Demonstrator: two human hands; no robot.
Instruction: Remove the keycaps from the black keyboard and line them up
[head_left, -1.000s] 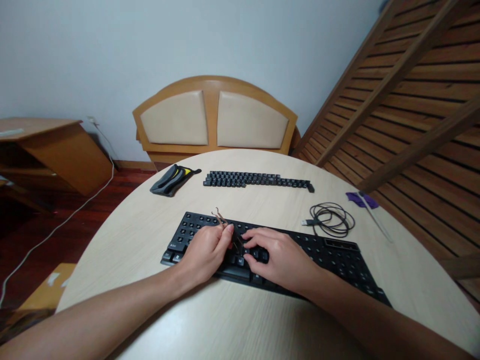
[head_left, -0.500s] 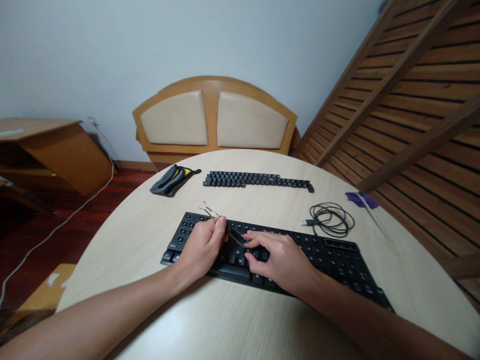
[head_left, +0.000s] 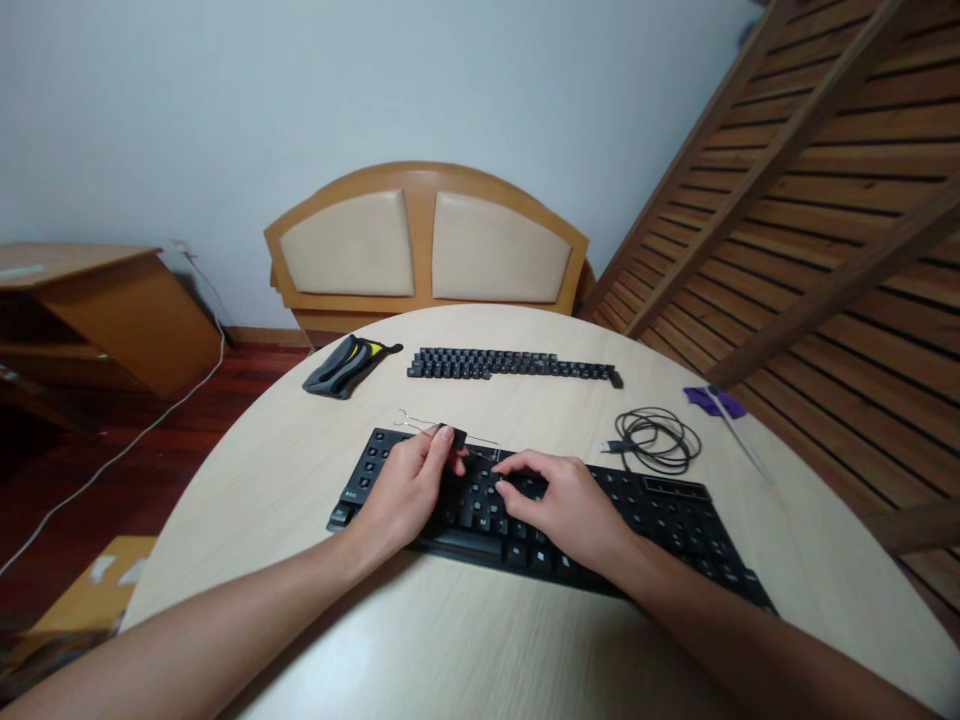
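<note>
My left hand (head_left: 415, 478) is closed around the dark grip of a wire keycap puller (head_left: 451, 435). Its thin metal loops stick out at both sides, the longer wires reaching right above the keyboard. Beneath both hands lies a black keyboard (head_left: 491, 545); many key positions show bare stems, while the bottom rows still carry caps. Over the middle of the keys hovers my right hand (head_left: 562, 500), thumb and index finger a little apart, nothing visible between them. The wire ends sit just above and left of its fingertips.
Removed black keycaps (head_left: 517, 363) line up in rows behind the keyboard. A grey-and-yellow folded item (head_left: 349, 365) lies back left. On the right are a coiled USB cable (head_left: 656, 440) and a purple cloth (head_left: 712, 401) with a thin rod (head_left: 739, 435) across it.
The puller has swung up and away from the keys, its wires now lying flatter. My right fingertips have come off the wire ends and stay close by.
</note>
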